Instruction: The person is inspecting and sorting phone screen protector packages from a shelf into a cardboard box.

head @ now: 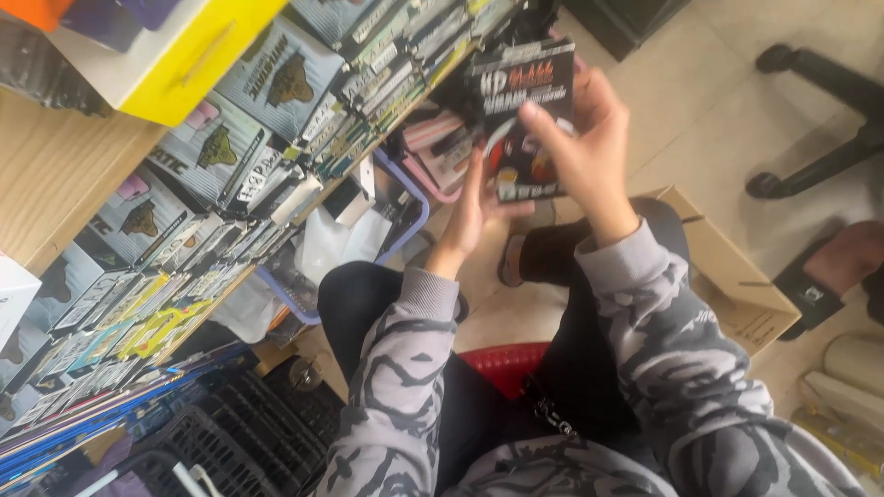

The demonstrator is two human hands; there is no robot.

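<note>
Head view. A black pack, flat and printed in red and white, is held upright at about 1 o'clock from the frame centre, above the lap and in front of the shelf edge. The right hand is clamped on the pack from the right side: the fingers lie across the front face, and the thumb is hidden behind. The left hand is applied from below, at 7 o'clock of the pack, with the thumb pressed on the lower front edge and the remaining fingers closed behind it. Both sleeves are of grey patterned cloth.

At 10 o'clock of the pack, a wooden shelf is filled with rows of similar flat packs, stood on edge and lying flat. A yellow box rests at the shelf's top. A purple-rimmed basket with white bags sits just beside the left hand. A cardboard box stands on the floor at 4 o'clock of the pack. A red stool is partly visible between the legs.

The step in hand is judged to be inspection or sorting of a single pack, held two-handed. For the next move, a firm one-hand grip is called for before the other hand is released, and a free slot among the packs or in the box must be identified.
</note>
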